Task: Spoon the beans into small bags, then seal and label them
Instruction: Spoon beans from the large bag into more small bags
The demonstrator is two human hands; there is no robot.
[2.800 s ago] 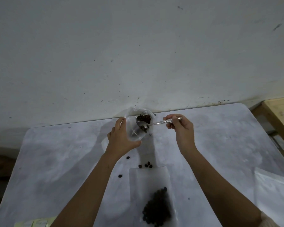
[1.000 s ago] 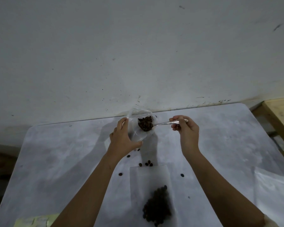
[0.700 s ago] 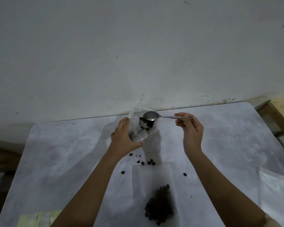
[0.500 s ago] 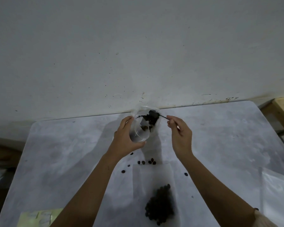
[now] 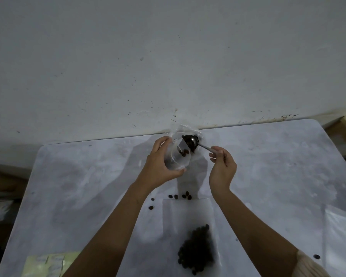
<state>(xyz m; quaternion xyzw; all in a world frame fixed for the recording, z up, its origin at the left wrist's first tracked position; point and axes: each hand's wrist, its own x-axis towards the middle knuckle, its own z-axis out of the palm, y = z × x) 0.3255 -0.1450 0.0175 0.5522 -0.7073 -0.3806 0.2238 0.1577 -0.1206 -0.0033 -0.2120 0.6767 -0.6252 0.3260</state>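
My left hand (image 5: 160, 164) grips a small clear plastic bag (image 5: 177, 156) held up over the far side of the table, its mouth open toward the right. My right hand (image 5: 222, 166) pinches the handle of a metal spoon (image 5: 192, 141), whose bowl is tipped over inside the bag's mouth. A few dark beans (image 5: 184, 152) lie inside the bag. A larger clear bag (image 5: 188, 216) lies flat near me with a pile of dark beans (image 5: 196, 250) in it.
Several loose beans (image 5: 180, 196) are scattered on the grey table (image 5: 278, 176) just beyond the flat bag. Yellowish label sheets (image 5: 48, 264) lie at the near left. More clear bags (image 5: 342, 226) sit at the right edge. A wall rises right behind the table.
The spoon came to the bag full of beans, then turned over in the bag's mouth; beans have dropped into the bag. My right hand swung lower and closer to the bag.
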